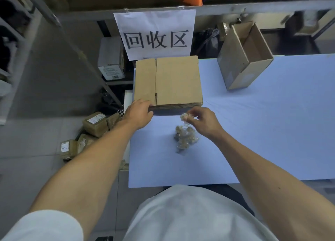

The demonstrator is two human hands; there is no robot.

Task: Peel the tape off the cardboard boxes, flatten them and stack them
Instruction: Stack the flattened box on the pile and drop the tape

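Flattened cardboard boxes (pixel 168 81) are lying in a neat stack at the far left corner of the pale blue table (pixel 272 122), just below a white paper sign (pixel 155 34) with large black characters that is hanging from a shelf edge. The left hand (pixel 138 113) is resting against the stack's near left corner, its fingers curled over the edge of the top sheets and touching them; how firmly they are gripping cannot be told. The right hand (pixel 203 122) is hovering just in front of the stack, its thumb and fingertips pinched closed on a crumpled wad of peeled tape (pixel 184 117). Directly beneath that hand, a larger clump of discarded clear tape (pixel 184 138) with brown scraps stuck to it is lying on the table surface, and a thin strand is seeming to join it to the held wad. An open, unflattened cardboard box (pixel 243 57) is sitting tilted on the far side of the table, well apart to the right of the stack, its open mouth facing up. On the floor to the left of the table, several taped brown parcels (pixel 94 124) with white labels are lying in a loose heap. A white carton (pixel 111 59) is sitting on a low shelf behind the stack.
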